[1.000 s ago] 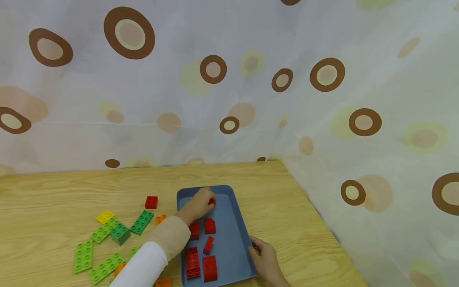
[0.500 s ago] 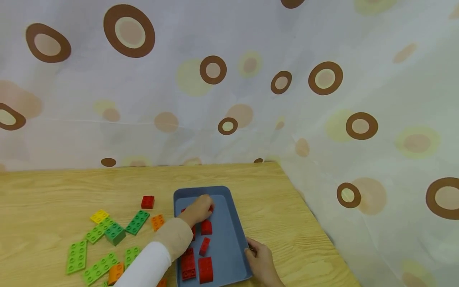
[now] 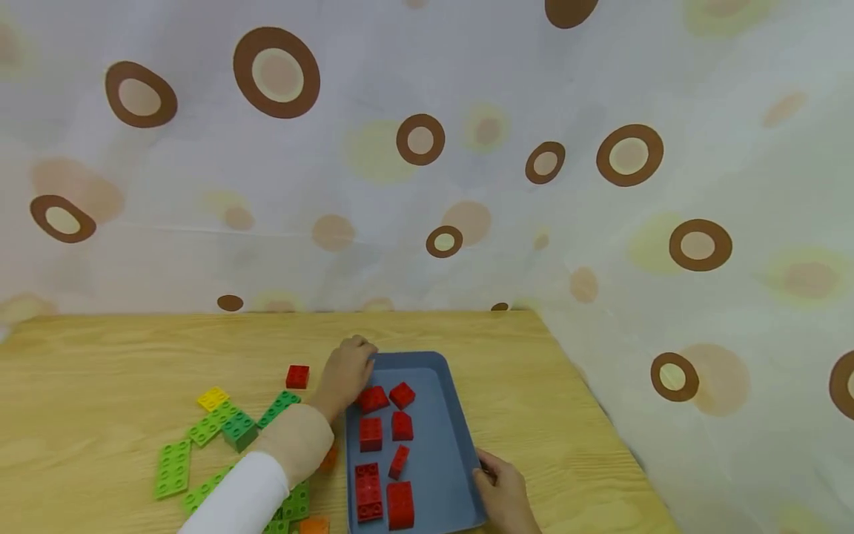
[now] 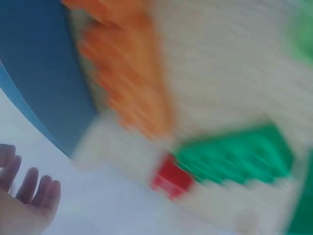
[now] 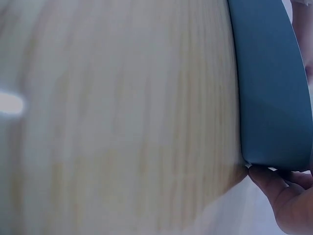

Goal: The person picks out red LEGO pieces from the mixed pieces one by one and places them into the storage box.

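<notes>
A blue-grey tray (image 3: 437,445) lies on the table in the head view, with several red toy bricks (image 3: 368,492) in its left half. Over the tray's upper left edge is my left hand (image 3: 345,373), its fingers loosely bent and holding nothing; the left wrist view shows this hand (image 4: 32,203) with its fingers apart. My right hand (image 3: 505,493) grips the tray's right rim. In the right wrist view, the thumb and fingers of that hand (image 5: 288,198) pinch the tray's corner (image 5: 274,98). One red brick (image 3: 297,377) stands outside, left of my left hand.
Left of the tray lie green bricks (image 3: 173,469), a yellow brick (image 3: 213,399) and orange bricks (image 3: 315,526), partly hidden by my left sleeve (image 3: 240,493). A patterned sheet (image 3: 373,193) hangs behind the table and along its right side.
My left hand has let go of a small red brick, which now sits in the tray's upper part, and has moved left to the rim. The right hand keeps its grip on the tray.
</notes>
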`<act>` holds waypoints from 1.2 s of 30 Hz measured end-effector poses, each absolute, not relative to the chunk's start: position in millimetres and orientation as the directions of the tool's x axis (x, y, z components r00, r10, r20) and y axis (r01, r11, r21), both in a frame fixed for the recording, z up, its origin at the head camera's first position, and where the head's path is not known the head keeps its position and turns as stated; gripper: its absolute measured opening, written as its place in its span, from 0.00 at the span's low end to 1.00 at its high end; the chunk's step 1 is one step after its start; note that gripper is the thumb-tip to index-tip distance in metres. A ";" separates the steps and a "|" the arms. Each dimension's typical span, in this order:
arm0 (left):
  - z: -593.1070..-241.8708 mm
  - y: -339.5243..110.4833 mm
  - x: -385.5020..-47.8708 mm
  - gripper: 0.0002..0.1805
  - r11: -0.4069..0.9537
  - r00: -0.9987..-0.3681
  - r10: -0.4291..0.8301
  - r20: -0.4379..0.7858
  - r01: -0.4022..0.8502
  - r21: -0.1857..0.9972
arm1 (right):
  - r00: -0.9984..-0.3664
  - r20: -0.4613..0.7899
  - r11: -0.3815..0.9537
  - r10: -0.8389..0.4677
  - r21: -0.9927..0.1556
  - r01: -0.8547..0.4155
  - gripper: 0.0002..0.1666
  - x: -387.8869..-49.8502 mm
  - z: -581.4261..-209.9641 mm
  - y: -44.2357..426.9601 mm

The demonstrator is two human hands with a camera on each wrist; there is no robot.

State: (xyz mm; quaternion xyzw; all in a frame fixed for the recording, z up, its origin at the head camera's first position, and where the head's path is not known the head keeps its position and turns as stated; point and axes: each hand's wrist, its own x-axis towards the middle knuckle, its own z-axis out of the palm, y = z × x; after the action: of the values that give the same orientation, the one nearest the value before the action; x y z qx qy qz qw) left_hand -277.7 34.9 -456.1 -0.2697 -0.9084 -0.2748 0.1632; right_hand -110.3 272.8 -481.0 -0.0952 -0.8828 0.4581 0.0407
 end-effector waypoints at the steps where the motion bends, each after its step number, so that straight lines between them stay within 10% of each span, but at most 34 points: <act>1: -455.4 27.9 -279.6 0.08 0.714 -0.809 0.376 0.453 0.564 0.415 | -0.977 -0.016 0.565 0.212 -0.814 0.135 0.21 -110.2 -480.9 274.1; 16: -462.0 -32.2 -278.9 0.16 0.868 -0.957 0.288 -0.022 0.251 0.429 | -0.970 0.015 0.589 0.242 -0.797 0.135 0.20 -111.4 -485.1 281.4; 36: -465.1 -40.9 -280.1 0.08 0.836 -0.953 0.304 0.021 0.277 0.474 | -0.972 -0.024 0.566 0.233 -0.810 0.156 0.21 -111.9 -485.3 271.4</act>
State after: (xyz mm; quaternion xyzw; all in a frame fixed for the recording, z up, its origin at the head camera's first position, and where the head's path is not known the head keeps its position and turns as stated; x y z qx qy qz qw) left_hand -280.1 -40.9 -465.1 -0.1516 -0.9576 -0.2433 -0.0275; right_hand -111.9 271.4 -485.3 -0.1100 -0.8837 0.4529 0.0428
